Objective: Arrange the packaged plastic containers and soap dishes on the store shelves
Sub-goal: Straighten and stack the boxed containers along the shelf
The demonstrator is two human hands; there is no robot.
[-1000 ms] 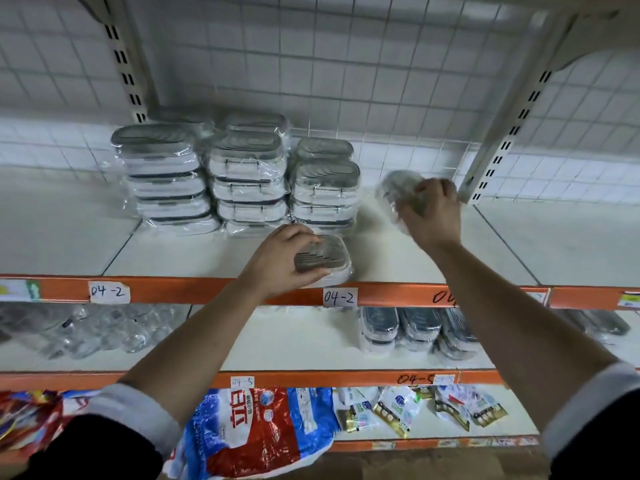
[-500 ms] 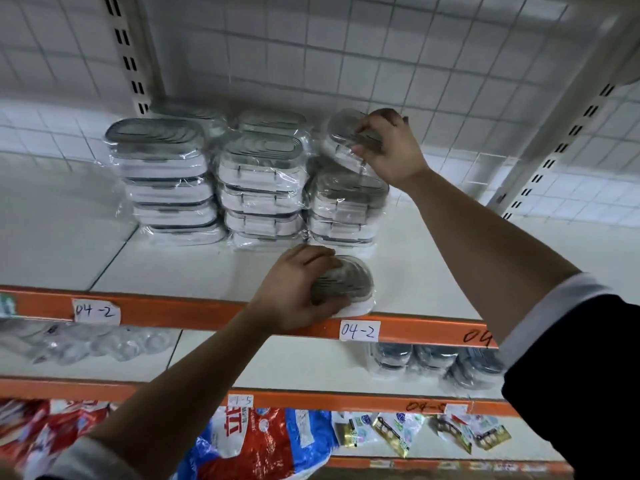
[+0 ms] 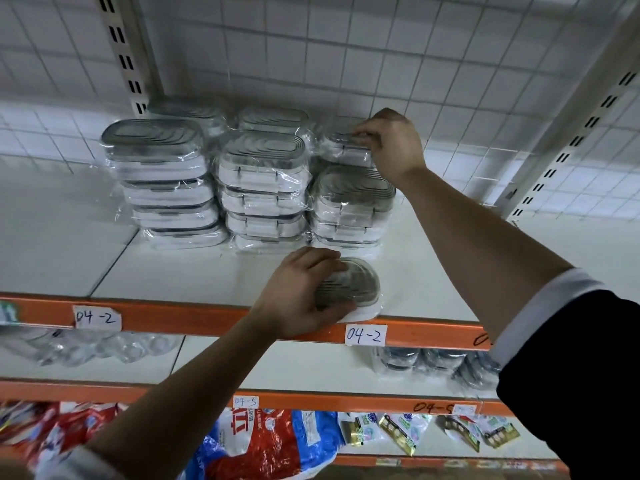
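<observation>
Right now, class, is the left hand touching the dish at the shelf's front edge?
Touching. The head view shows the left hand lying on the dish, fingers curled over its lid.

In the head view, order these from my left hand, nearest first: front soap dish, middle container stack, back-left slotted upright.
1. Soap dish, shelf front, under the left hand.
2. Middle container stack, just behind.
3. Slotted upright, back left.

One head-worn wide-angle view looks down, close, at the shelf.
</observation>
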